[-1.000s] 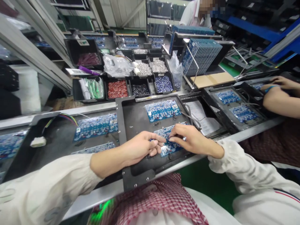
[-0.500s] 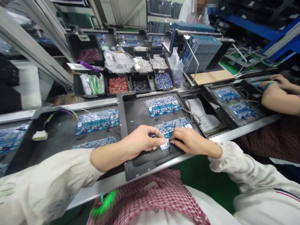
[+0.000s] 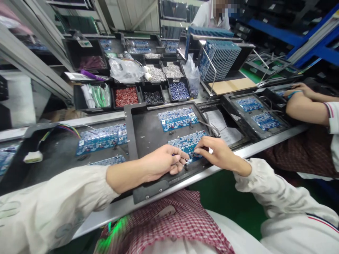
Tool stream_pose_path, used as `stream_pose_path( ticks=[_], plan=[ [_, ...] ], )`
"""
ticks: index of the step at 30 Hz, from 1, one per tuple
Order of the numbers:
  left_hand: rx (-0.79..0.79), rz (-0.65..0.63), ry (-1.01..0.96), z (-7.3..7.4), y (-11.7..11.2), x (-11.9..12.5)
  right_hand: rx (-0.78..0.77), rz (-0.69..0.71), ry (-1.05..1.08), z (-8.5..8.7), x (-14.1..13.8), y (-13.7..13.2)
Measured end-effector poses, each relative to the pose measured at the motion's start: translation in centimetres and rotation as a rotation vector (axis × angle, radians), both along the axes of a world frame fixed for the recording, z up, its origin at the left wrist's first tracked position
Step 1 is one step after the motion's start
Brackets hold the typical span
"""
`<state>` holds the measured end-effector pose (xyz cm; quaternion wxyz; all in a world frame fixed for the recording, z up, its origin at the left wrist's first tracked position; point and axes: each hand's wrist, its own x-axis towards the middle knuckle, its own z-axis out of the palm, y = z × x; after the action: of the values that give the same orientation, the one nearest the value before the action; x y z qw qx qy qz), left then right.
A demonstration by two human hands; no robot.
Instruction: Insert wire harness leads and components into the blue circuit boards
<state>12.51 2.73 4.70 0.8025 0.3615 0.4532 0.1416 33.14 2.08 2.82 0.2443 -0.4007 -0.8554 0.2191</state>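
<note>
Blue circuit board (image 3: 187, 144), lower centre, in black tray (image 3: 130, 134). Left hand (image 3: 161, 164): fingers curled, touching board's near edge. Right hand (image 3: 219, 153): fingertips drawn together on board; anything pinched is hidden.

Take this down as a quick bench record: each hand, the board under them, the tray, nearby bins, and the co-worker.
Left hand: fingers at the near edge of the blue circuit board
Right hand: fingers on the same board
Held item: too small to tell
Tray: black tray, also bearing a second circuit board
Bins: red components, blue components, silver parts
Co-worker: hand beyond another black tray
</note>
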Motion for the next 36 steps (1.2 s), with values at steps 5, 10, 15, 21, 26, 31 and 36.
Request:
stream_pose_path(
  ticks=[5,10,15,21,26,31,36],
  plan=[
    [0.009,-0.037,-0.014,0.0,0.2,-0.3,-0.083,-0.008,-0.215,-1.0,1.5,0.2],
    [0.070,-0.102,-0.009,-0.2,0.3,-0.4,-0.114,-0.016,-0.212,-0.6,1.3,0.1],
    [0.123,-0.090,0.057,-0.3,0.5,-0.5,-0.120,-0.014,-0.199,-0.7,1.4,0.3],
    [0.065,-0.076,0.041,0.1,0.3,0.3,-0.076,0.036,-0.104,-0.7,1.3,-0.1],
    [0.064,-0.107,-0.005,0.3,0.3,1.5,0.021,0.046,0.130,0.3,0.7,-0.8],
    [0.067,-0.070,0.056,0.3,0.9,1.7,0.023,-0.121,-0.039,-1.2,3.1,-0.3],
    [0.061,-0.112,0.037,0.3,1.3,1.7,-0.002,-0.091,-0.164,-2.6,4.2,-0.2]
  ],
)
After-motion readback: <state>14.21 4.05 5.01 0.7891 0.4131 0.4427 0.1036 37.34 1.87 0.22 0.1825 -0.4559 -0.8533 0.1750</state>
